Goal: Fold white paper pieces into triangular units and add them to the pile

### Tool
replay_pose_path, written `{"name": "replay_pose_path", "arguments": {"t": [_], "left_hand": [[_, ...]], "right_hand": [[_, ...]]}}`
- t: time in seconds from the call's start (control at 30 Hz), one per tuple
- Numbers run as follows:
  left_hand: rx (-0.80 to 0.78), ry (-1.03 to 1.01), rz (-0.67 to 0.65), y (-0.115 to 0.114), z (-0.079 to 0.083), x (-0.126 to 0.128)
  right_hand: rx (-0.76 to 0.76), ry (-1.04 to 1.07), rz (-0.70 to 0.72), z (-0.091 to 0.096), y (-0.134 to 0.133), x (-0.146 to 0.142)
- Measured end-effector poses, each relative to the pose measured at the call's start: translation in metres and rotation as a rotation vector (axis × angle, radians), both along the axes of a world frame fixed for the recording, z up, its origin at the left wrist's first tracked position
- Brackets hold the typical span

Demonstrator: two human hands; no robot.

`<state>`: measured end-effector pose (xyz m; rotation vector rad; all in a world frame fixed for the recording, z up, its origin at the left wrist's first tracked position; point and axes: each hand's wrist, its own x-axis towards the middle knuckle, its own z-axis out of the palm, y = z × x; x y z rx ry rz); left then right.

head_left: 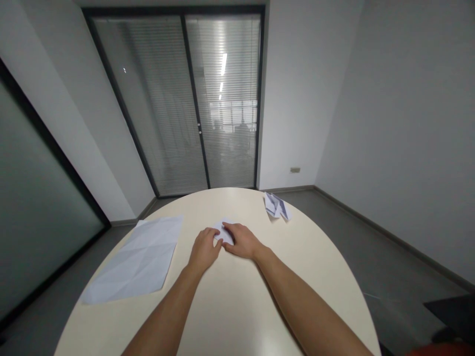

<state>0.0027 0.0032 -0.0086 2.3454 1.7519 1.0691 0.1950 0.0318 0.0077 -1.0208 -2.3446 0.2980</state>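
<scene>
A small piece of folded white paper [224,234] lies on the tabletop, partly covered by both hands. At its left edge is my left hand [205,247], its fingers curled and the thumb pressing near the lower corner. My right hand [243,241] comes over the paper from the right, with fingers and thumb bent around that side. The two thumbs nearly meet at the edge closest to me. How the paper is folded underneath the fingers is hidden.
White paper sheets [139,264] with crease lines lie at the table's left. Several folded paper pieces [275,206] rest near the far right rim of the round cream table [230,306]. Glass doors with blinds [170,109] stand beyond it.
</scene>
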Motion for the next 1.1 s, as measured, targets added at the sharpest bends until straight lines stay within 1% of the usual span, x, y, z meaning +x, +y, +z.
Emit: {"name": "replay_pose_path", "arguments": {"t": [0.17, 0.3, 0.4, 0.67, 0.9, 1.0, 1.1], "left_hand": [[0.008, -0.017, -0.026, 0.003, -0.004, -0.002], [0.033, -0.045, -0.071, 0.006, -0.010, -0.004], [0.025, -0.050, -0.088, 0.006, -0.011, -0.005], [-0.026, -0.056, -0.181, -0.002, 0.002, -0.005], [-0.075, -0.025, -0.254, -0.004, 0.011, -0.008], [-0.072, -0.007, -0.281, -0.005, 0.012, -0.010], [-0.065, 0.005, -0.285, -0.005, 0.011, -0.011]], "right_hand": [[-0.010, -0.027, -0.013, 0.005, -0.002, 0.003], [-0.003, -0.053, -0.012, 0.000, 0.001, 0.003], [-0.008, -0.099, -0.030, -0.004, 0.003, 0.003], [0.016, -0.155, -0.027, 0.001, 0.002, 0.006], [-0.110, -0.213, -0.028, 0.002, 0.000, 0.009], [-0.116, -0.195, -0.039, 0.003, 0.000, 0.010], [-0.105, -0.173, -0.083, 0.002, 0.001, 0.010]]}}
